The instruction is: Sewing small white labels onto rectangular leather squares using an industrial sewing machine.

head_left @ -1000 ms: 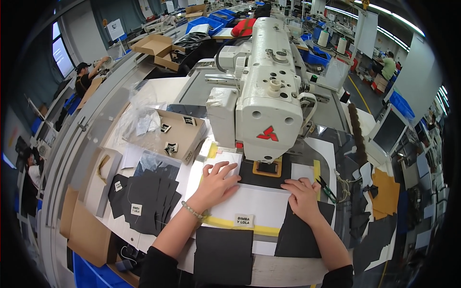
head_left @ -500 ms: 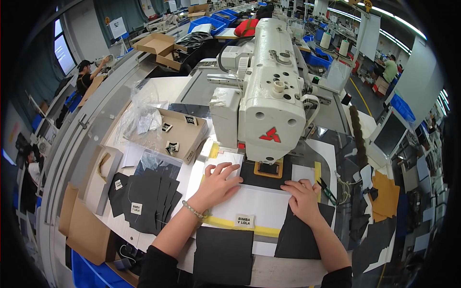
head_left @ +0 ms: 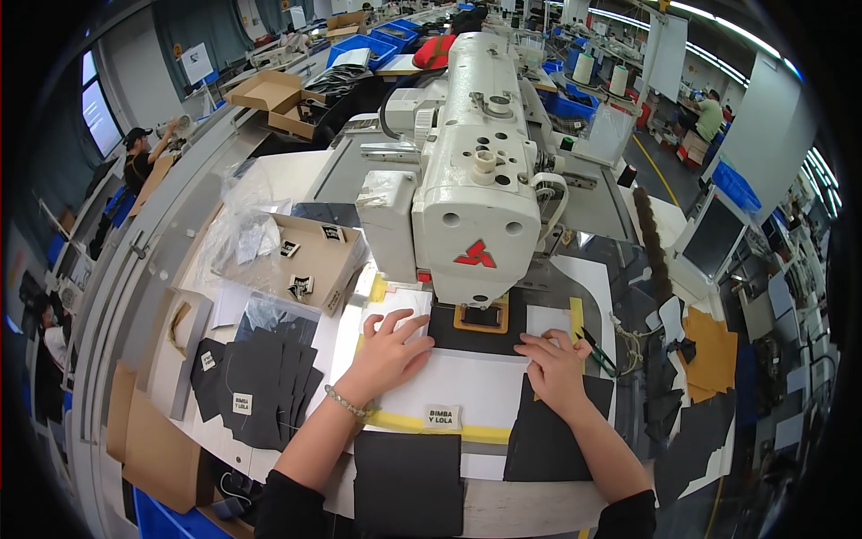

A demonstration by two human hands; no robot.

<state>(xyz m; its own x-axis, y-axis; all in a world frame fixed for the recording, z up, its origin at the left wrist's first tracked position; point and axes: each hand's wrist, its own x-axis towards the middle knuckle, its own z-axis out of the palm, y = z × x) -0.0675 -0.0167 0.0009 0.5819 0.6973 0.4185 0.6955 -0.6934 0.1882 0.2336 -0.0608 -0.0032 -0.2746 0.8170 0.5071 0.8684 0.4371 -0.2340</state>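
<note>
A white sewing machine (head_left: 476, 202) stands before me, its yellow clamp frame (head_left: 481, 318) down on a black panel (head_left: 444, 338). With fingers spread and bent a little, my left hand (head_left: 388, 357) rests at the panel's left edge. My right hand (head_left: 553, 366) lies by its right edge, fingertips touching it, fingers loosely stretched. Neither hand grips anything. On the white work plate (head_left: 485, 377) below them, a small white label (head_left: 443, 417) sits over yellow tape. One black panel (head_left: 409, 485) lies nearest me; more black panels (head_left: 558, 440) lie under my right wrist.
At left are a stack of black panels (head_left: 269, 382), some with labels, and a cardboard tray (head_left: 337, 256) of labels beside crumpled clear plastic (head_left: 247, 229). Green-handled tweezers (head_left: 600, 355) lie right of my hand, then orange-brown scraps (head_left: 709, 350) and a screen (head_left: 711, 235). Other people work farther off.
The whole view has shifted slightly, so things appear farther left. Both hands keep about the same place beside the black panel, and the clamp frame stays down on it.
</note>
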